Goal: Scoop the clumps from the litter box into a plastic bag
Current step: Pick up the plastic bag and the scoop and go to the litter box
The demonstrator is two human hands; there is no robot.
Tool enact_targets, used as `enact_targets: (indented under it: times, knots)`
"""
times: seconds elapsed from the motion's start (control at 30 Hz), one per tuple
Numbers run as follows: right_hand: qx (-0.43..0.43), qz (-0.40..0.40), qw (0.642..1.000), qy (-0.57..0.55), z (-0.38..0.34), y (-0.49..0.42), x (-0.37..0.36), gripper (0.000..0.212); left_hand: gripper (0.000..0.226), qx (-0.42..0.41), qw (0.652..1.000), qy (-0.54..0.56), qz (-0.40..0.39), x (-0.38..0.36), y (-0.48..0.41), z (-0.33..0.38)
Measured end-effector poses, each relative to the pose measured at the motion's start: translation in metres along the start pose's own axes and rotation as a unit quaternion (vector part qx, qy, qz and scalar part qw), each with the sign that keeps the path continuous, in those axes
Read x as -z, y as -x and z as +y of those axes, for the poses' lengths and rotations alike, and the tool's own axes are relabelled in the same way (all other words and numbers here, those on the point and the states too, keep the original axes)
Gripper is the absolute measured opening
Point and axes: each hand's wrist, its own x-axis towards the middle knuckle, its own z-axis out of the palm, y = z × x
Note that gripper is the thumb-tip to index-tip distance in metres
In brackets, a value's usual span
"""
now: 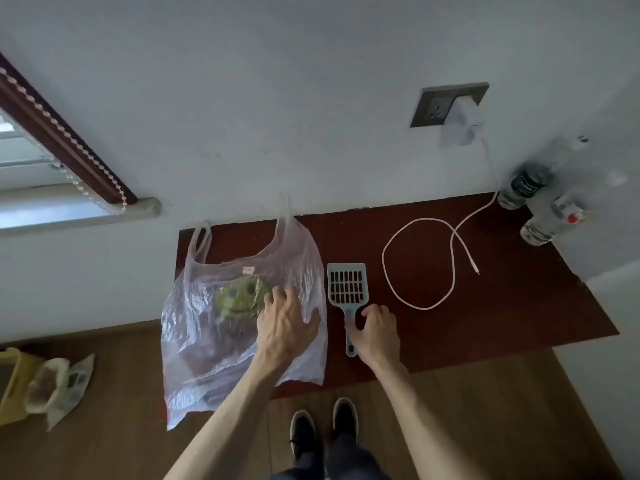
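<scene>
A clear plastic bag (221, 327) with a green smiley print lies flat on the dark red table (502, 306), its lower part hanging over the front edge. My left hand (285, 323) rests on the bag's right side, fingers spread. A pale blue slotted litter scoop (347, 284) lies just right of the bag, handle toward me. My right hand (375, 329) is curled over the scoop's handle, touching it. No litter box shows in this view.
A white cable (420, 265) loops across the table from a charger in the wall socket (450, 105). Plastic bottles (526, 185) stand at the far right corner. A yellow bin (10, 386) and an open paper sack (55, 386) sit on the wooden floor at left.
</scene>
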Motion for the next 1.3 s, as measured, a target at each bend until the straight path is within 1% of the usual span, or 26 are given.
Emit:
enact_targets:
  times: [0.1, 0.27, 0.37, 0.47, 0.53, 0.6, 0.7, 0.9, 1.0, 1.07, 1.17, 1.27, 1.3]
  knots:
    - [-0.013, -0.007, 1.000, 0.016, 0.000, -0.005, -0.005, 0.043, 0.057, 0.044, 0.999, 0.013, 0.024, -0.007, -0.011, 0.012]
    - [-0.033, -0.009, 0.999, 0.026, 0.002, -0.015, -0.013, 0.050, 0.071, 0.074, 0.995, 0.001, 0.064, -0.024, -0.028, 0.025]
    - [-0.043, -0.011, 0.999, 0.028, 0.000, -0.019, -0.015, 0.049, 0.074, 0.096, 0.994, -0.011, 0.057, -0.030, -0.034, 0.028]
    - [-0.049, -0.026, 0.998, 0.024, 0.000, -0.024, -0.014, 0.042, 0.059, 0.097, 0.994, -0.010, 0.054, -0.033, -0.036, 0.030]
    - [-0.051, -0.043, 0.998, 0.008, 0.001, -0.027, -0.015, 0.032, 0.050, 0.099, 0.994, -0.008, 0.048, -0.031, -0.037, 0.030]
    - [-0.049, -0.053, 0.997, -0.010, 0.002, -0.028, -0.015, 0.024, 0.047, 0.106, 0.994, -0.011, 0.030, -0.030, -0.037, 0.029]
    - [-0.040, -0.054, 0.997, -0.025, 0.006, -0.029, -0.013, 0.020, 0.044, 0.108, 0.994, -0.012, 0.025, -0.027, -0.036, 0.024]
    - [-0.004, -0.057, 0.995, -0.084, 0.014, -0.029, -0.011, 0.012, 0.028, 0.078, 0.995, 0.012, 0.066, -0.017, -0.025, 0.008]
    - [0.012, -0.053, 0.994, -0.091, 0.017, -0.026, -0.009, 0.012, 0.020, 0.072, 0.993, 0.018, 0.089, -0.011, -0.018, -0.002]
    - [0.029, -0.048, 0.994, -0.091, 0.018, -0.023, -0.009, 0.012, 0.016, 0.077, 0.991, 0.030, 0.110, -0.006, -0.014, -0.008]
    - [0.053, -0.045, 0.991, -0.111, 0.016, -0.017, -0.010, 0.012, 0.023, 0.098, 0.985, 0.057, 0.133, 0.003, -0.005, -0.015]
    - [0.080, -0.053, 0.986, -0.133, 0.011, -0.012, -0.008, 0.012, 0.008, 0.116, 0.979, 0.056, 0.161, 0.010, 0.004, -0.025]
    - [0.090, -0.057, 0.985, -0.139, 0.008, -0.010, -0.007, 0.012, 0.009, 0.126, 0.976, 0.053, 0.170, 0.015, 0.007, -0.028]
